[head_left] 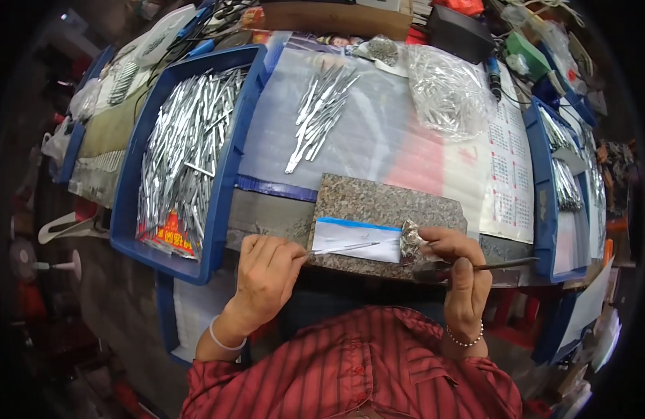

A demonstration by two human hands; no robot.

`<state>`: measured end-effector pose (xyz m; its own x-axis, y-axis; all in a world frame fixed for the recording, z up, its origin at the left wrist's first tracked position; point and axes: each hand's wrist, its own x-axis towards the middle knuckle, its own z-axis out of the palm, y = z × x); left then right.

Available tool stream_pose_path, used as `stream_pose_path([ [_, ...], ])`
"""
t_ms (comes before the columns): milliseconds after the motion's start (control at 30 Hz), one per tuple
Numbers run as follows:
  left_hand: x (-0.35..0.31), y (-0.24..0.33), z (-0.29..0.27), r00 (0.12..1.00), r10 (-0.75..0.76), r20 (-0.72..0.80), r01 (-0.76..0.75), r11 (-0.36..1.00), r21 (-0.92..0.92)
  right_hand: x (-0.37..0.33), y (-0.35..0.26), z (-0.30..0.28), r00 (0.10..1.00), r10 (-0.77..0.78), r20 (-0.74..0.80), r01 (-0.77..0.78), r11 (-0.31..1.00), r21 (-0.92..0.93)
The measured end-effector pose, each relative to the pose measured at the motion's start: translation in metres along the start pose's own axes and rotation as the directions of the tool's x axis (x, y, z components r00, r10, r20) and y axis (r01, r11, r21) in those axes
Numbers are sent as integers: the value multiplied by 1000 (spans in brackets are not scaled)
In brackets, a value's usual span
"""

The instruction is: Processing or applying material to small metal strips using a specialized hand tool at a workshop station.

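Note:
A speckled granite slab [389,199] lies at the table's near edge, with a white paper strip [336,235] with a blue border on it. My left hand [266,272] is closed in a pinch on one end of a thin metal strip [347,248], which reaches right across the paper. My right hand [465,269] is closed round a dark tool with a slim handle [511,263] pointing right and a wider dark end to the left. Its fingertips are beside a crumpled silvery clump [410,243] at the paper's right end; whether they touch it I cannot tell.
A blue tray [221,230] full of metal strips stands on the left. Loose strips [321,112] lie beyond the slab on plastic sheeting. A clear bag of strips [448,94] lies at the back right. Another blue tray [542,230] with strips is at the right.

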<state>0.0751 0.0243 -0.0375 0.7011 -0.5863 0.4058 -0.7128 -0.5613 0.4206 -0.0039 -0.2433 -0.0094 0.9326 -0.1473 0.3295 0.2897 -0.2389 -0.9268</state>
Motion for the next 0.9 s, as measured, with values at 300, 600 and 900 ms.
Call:
stream_pose_path([
  [300, -8, 25, -13, 999, -28, -18, 25, 990, -142, -11, 13, 8, 898, 373, 234, -427, 866, 258],
  [600, -8, 34, -8, 1000, -23, 11, 24, 989, -145, -18, 18, 9, 861, 432, 266, -500, 815, 294],
  [900, -6, 33, -10, 1000, -28, 7, 28, 984, -176, -14, 15, 16, 830, 459, 316, -529, 827, 190],
])
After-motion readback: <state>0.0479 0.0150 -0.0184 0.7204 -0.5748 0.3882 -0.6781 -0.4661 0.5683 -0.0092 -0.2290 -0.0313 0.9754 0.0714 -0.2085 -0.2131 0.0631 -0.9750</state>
